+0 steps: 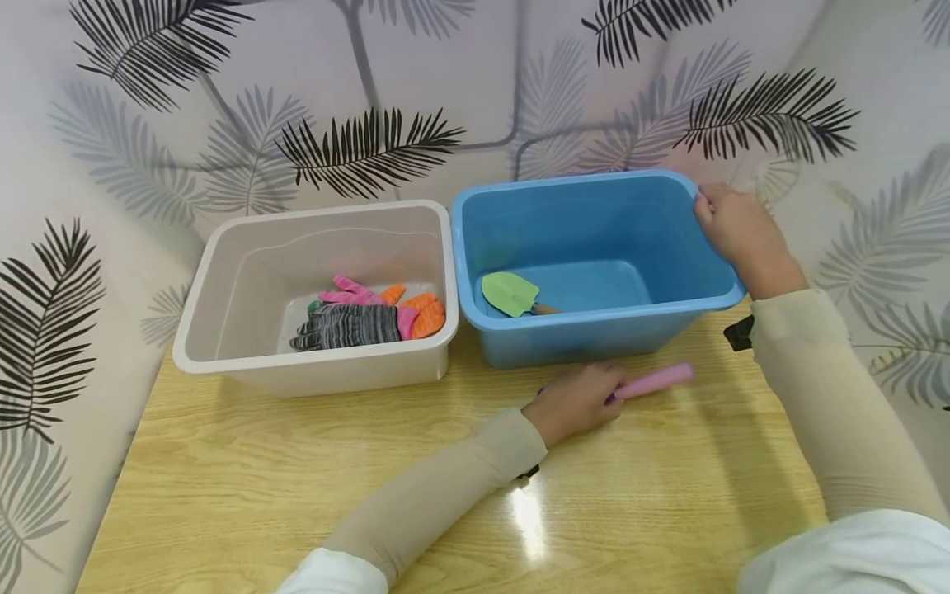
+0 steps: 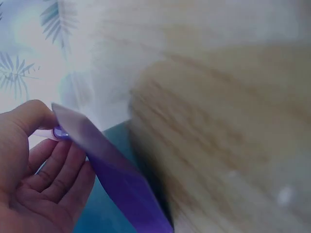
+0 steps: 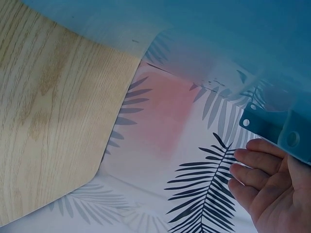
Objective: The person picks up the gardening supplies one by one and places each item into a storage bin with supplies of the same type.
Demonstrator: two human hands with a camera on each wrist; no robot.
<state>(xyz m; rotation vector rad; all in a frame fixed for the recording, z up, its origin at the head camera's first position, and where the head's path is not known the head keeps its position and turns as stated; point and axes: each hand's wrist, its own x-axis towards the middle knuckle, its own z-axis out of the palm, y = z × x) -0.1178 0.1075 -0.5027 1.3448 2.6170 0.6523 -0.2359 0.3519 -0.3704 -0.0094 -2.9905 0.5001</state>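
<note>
My left hand (image 1: 577,402) holds a purple garden tool with a pink handle (image 1: 656,381), just in front of the blue bin (image 1: 579,340). The handle points right in the head view. In the left wrist view, thumb and fingers pinch it where the handle meets the long purple blade (image 2: 121,179). My right hand (image 1: 742,235) grips the blue bin's right rim, its fingers (image 3: 255,165) curled under the edge in the right wrist view. Inside that bin lies a green trowel (image 1: 509,294) with a wooden handle, partly hidden by the front wall.
A grey-white bin (image 1: 319,373) stands at the left, close beside the blue one. It holds a grey striped glove (image 1: 356,324) on top of pink and orange gloves (image 1: 426,318). Both bins rest on a wooden table (image 1: 245,487) before a leaf-patterned cloth (image 1: 482,91).
</note>
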